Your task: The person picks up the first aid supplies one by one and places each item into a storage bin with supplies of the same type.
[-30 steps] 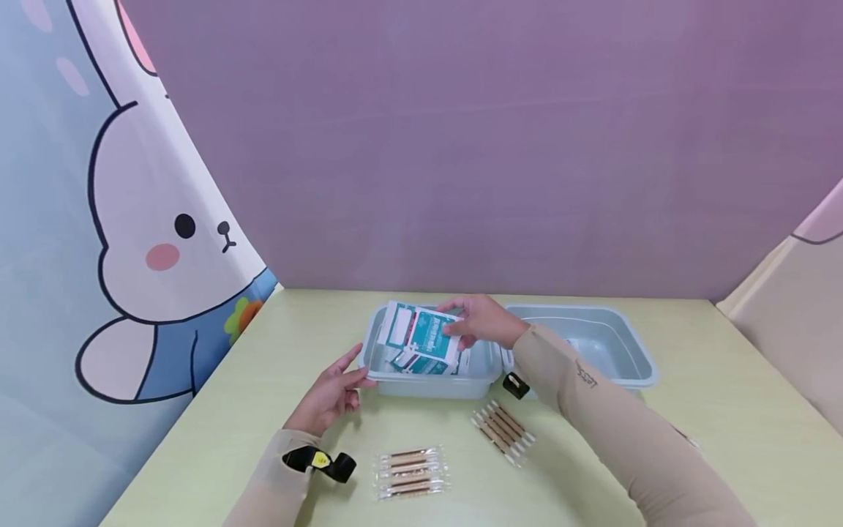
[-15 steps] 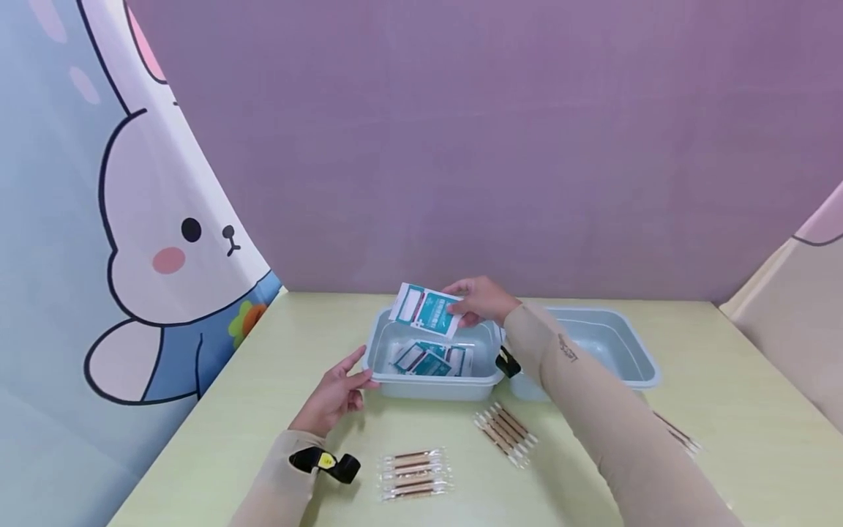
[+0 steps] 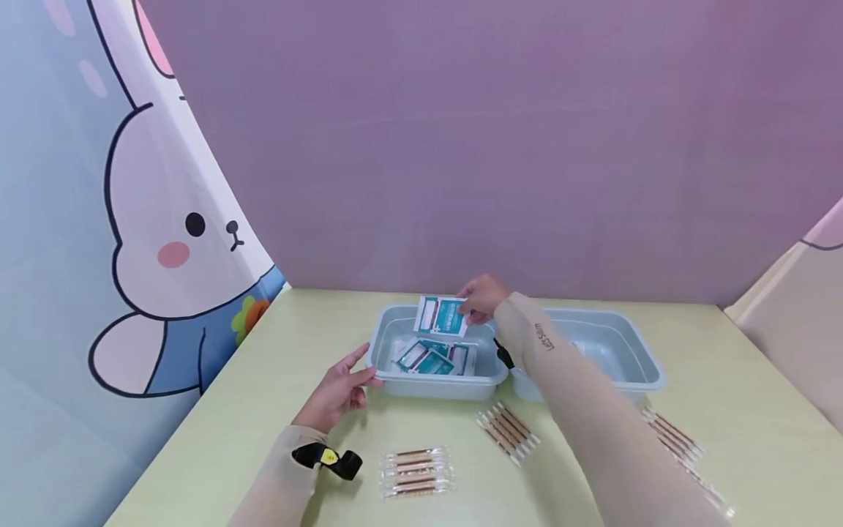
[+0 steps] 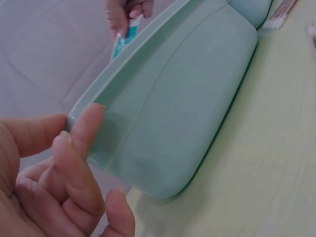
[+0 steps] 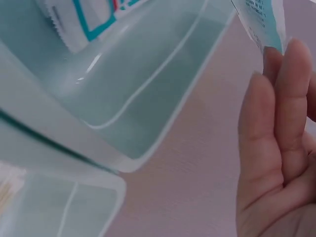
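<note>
Right hand (image 3: 485, 297) pinches flat teal-and-white packet (image 3: 440, 316), now lifted clear of its pile (image 3: 433, 360); left hand (image 3: 337, 393) pinches near-left corner of pale-blue plastic tub (image 3: 440, 389).

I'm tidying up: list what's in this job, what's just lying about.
Likely in use:
teal and white rectangular packet in right hand
pale blue plastic tub, held by left hand
similar packets inside

Perhaps just lying about:
clear plastic packs of brown swabs
second blue tub
</note>
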### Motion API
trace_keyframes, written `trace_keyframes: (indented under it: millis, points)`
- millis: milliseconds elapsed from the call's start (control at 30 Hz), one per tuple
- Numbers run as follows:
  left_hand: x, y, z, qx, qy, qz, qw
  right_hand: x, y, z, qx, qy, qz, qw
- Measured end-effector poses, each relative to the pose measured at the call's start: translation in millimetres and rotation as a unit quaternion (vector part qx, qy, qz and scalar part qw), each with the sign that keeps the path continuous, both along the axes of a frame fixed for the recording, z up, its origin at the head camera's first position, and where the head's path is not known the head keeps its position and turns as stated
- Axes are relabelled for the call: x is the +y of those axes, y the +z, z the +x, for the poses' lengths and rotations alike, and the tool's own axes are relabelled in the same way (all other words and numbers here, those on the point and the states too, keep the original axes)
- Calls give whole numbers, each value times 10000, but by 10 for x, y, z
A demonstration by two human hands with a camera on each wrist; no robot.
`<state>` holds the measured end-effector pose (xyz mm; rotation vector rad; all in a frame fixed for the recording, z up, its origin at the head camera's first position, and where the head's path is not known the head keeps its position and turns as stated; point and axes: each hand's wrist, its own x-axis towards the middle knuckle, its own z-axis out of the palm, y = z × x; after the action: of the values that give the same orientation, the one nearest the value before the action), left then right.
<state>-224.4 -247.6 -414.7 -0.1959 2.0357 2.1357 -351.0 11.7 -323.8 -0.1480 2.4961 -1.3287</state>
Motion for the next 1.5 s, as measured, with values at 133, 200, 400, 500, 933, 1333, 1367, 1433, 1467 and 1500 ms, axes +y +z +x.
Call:
trace_keyframes:
  millis: [133, 200, 400, 500, 933, 1333, 1367, 1433, 1467, 1500]
  points:
    - [14, -7, -14, -19, 32, 16, 10000, -14, -92, -52, -106, -133, 205, 9996]
    - [23, -15, -20, -44, 22, 50, 10000, -7, -128, -67, -142, -104, 328, 9993]
    - [43, -15, -33, -29, 123, 48, 9999, 22, -190, -108, -428, 178, 607, 9971]
    - [44, -8, -44, -17, 152, 0, 9999, 28, -210, -126, -567, 227, 676, 9958]
    - [53, -3, -67, -59, 141, -15, 9999, -72, -212, -133, -474, 170, 1013, 9936]
    - [45, 28, -28, -34, 172, -32, 9998, 56, -158, -36, -184, 649, 872, 9939]
    - [41, 28, -26, -32, 169, -50, 9998, 88, -143, -11, -155, 672, 855, 9939]
    - [31, 28, -20, -30, 171, -81, 9998, 161, -101, 41, -92, 765, 852, 9934]
    - [25, 29, -15, -22, 168, -84, 9998, 200, -82, 61, -69, 810, 843, 9931]
    - [16, 29, -10, -22, 145, -79, 9999, 242, -64, 78, -66, 843, 847, 9928]
